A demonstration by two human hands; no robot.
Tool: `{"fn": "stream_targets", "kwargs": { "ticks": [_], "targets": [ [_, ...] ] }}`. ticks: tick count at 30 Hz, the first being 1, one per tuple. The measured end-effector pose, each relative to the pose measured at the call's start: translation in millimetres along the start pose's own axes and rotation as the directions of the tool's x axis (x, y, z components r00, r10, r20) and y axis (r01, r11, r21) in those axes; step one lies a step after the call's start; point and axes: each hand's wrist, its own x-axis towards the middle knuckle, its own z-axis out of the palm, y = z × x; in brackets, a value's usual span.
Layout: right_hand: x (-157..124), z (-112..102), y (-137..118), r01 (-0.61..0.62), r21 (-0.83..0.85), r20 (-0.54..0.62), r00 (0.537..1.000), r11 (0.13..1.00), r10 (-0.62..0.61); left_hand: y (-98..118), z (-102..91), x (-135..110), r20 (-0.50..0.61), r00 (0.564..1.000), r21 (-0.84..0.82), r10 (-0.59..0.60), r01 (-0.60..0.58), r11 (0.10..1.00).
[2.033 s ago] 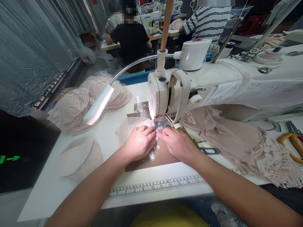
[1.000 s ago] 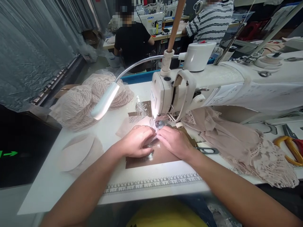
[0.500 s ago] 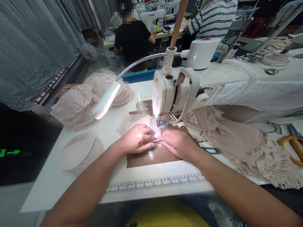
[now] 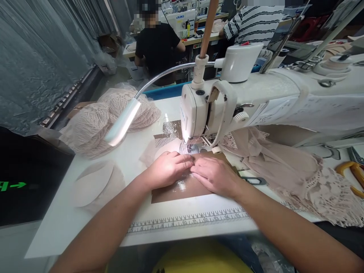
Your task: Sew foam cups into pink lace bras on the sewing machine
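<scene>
My left hand [image 4: 170, 168] and my right hand [image 4: 214, 173] meet just in front of the sewing machine [image 4: 195, 110], fingertips almost touching below its presser foot. Both are closed, pinching the edge of a pale pink lace fabric piece [image 4: 166, 147]. The fabric spreads to the left of the needle, while the pinched edge is largely hidden under my fingers. Beneath my hands lies a brown plate [image 4: 170, 194] on the white table [image 4: 136, 167]. Light falls on the work from a lamp [image 4: 123, 123] on a bent metal neck.
Stacked lace pieces [image 4: 108, 117] lie at the back left, with round pale cups [image 4: 98, 184] nearer me. To the right are a lace garment [image 4: 278, 163] and yellow-handled scissors [image 4: 352, 174]. A printed ruler [image 4: 184, 223] runs along the front edge. Two people sit at machines behind.
My left hand has shifted slightly right and forward over the fabric edge, covering the lace strip that showed between my hands. My right hand stays nearly in place, fingers more curled.
</scene>
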Motion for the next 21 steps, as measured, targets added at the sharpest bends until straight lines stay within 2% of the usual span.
{"fn": "stream_targets", "kwargs": {
  "ticks": [6,12,16,21],
  "targets": [
    [-0.8,-0.9,0.1,-0.012,0.029,0.007,1.0,1.0,0.012,1.9,0.9,3.2,-0.048,0.997,0.057,0.058,-0.055,0.997],
    [0.1,-2.4,-1.8,-0.065,0.04,-0.003,0.998,0.997,0.065,4.4,-2.2,4.1,-0.075,0.997,0.06,0.03,-0.026,0.998],
    [2.5,-0.2,-2.6,-0.158,-0.046,-0.02,0.987,0.986,0.157,2.3,0.0,1.7,-0.05,0.999,0.057,0.005,-0.002,0.998],
    [3.7,3.0,-2.6,-0.151,-0.177,0.009,0.988,0.973,0.155,3.8,0.0,1.8,-0.054,0.998,0.041,-0.012,0.014,0.999]
  ]
}}
